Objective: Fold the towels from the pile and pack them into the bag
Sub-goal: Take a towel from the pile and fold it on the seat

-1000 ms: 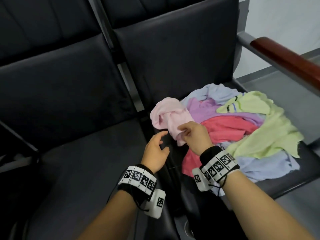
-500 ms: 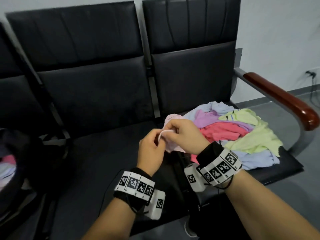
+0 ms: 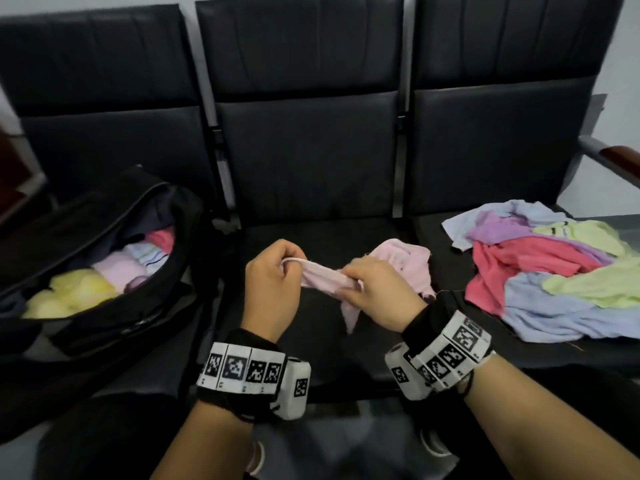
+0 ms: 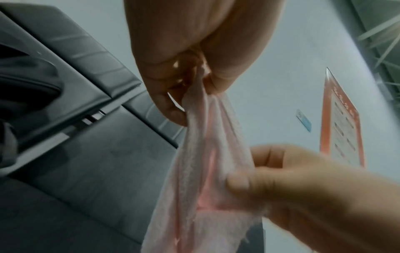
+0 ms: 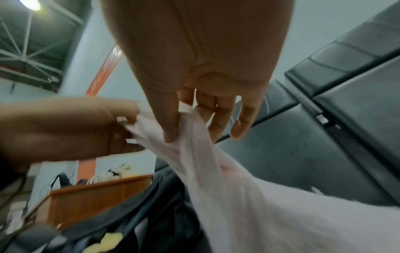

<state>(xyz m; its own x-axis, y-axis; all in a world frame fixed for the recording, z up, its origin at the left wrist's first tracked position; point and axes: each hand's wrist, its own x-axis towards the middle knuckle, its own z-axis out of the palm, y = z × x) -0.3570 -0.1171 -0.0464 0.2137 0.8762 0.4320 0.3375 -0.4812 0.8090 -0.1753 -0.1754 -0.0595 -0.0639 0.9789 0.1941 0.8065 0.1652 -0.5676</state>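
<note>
Pink towel (image 3: 349, 280) held up over the middle seat (image 3: 322, 237) of the black bench, bunched into a rope between both hands, long axis running left to right. Left hand (image 3: 272, 289) curled round one end, a rolled hem looping out above the knuckles; right hand (image 3: 375, 292) pinching a short way along, so only a brief taut stretch between the two fists. Bulk of the cloth spilling past the right hand, heaped toward the pile (image 3: 550, 271), a tail dangling below, apparently clear of the seat. Judged from this: right hand nearer the slack, so likely the one to slide outward along the edge to find the far corner, left staying as anchor. Bag (image 3: 104, 268) open on the left seat, well apart from the towel, already carrying rolled yellow, pink, striped and red pieces; left hand the nearer for the eventual drop. Head view alone giving the layout of bag, towel and pile across three seats. Left wrist view showing what that one hides: thumb and fingers (image 4: 173, 106) nipping gathered folds of pink towel (image 4: 194, 162), with the right hand (image 4: 292, 179) blurred further along. Right wrist view showing thumb (image 5: 166, 119) pressed on pink towel (image 5: 227, 179) with the outer fingers loose, plus the left hand (image 5: 65, 130) beside it.
</note>
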